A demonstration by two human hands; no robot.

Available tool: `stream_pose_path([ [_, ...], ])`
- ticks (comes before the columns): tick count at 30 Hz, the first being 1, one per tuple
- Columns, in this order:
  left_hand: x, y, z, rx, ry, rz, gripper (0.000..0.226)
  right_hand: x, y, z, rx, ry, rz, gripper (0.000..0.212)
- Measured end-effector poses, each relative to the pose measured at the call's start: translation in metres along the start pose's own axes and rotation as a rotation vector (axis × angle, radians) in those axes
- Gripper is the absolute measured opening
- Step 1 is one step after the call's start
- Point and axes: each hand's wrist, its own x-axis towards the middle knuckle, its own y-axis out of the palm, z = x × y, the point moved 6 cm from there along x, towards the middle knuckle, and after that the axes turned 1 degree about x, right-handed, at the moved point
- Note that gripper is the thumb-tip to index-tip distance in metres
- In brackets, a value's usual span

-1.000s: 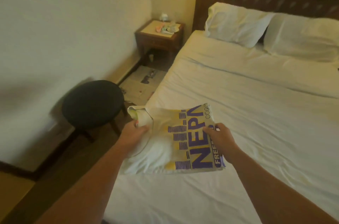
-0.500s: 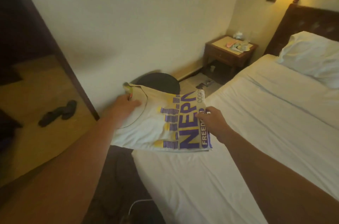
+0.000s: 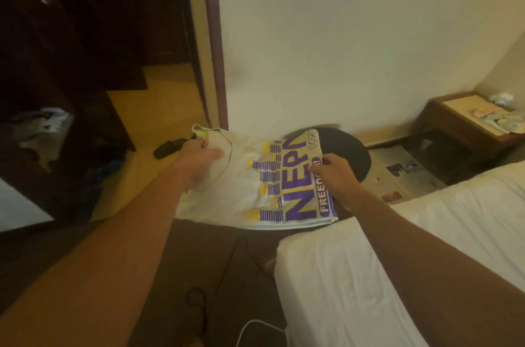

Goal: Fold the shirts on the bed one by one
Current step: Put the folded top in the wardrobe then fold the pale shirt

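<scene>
1. Both my hands hold one folded cream T-shirt with purple and yellow lettering (image 3: 272, 185) in the air, off the white-sheeted bed (image 3: 355, 275), just past the bed's near corner.
2. My left hand (image 3: 199, 159) grips the shirt's collar end, fingers curled over the cloth.
3. My right hand (image 3: 335, 173) pinches the printed end, thumb on top, fingers underneath.
4. The shirt hangs flat between my hands, partly over a round black stool (image 3: 349, 153) that stands beyond the bed's corner by the wall.
5. A brown wooden nightstand (image 3: 454, 125) sits further along the wall from the stool, by the bed.
6. A dark cable (image 3: 227, 270) lies on the floor left of the bed.
</scene>
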Motion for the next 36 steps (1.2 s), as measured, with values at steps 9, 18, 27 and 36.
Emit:
stream_pose_path([
  [9,0.129,-0.168,0.002,-0.046,0.001,-0.116,0.035,0.099,0.172,0.128,-0.002,-0.061,0.078,0.034],
  [18,0.220,-0.280,0.014,-0.065,-0.042,-0.237,0.046,0.174,0.292,0.219,0.002,-0.091,0.153,0.036],
  [27,0.329,-0.332,0.009,-0.083,-0.042,-0.312,0.033,0.287,0.378,0.285,0.000,-0.140,0.278,0.034],
  [36,0.496,-0.343,-0.044,-0.092,-0.076,-0.370,0.035,0.464,0.431,0.363,-0.127,-0.233,0.267,0.033],
])
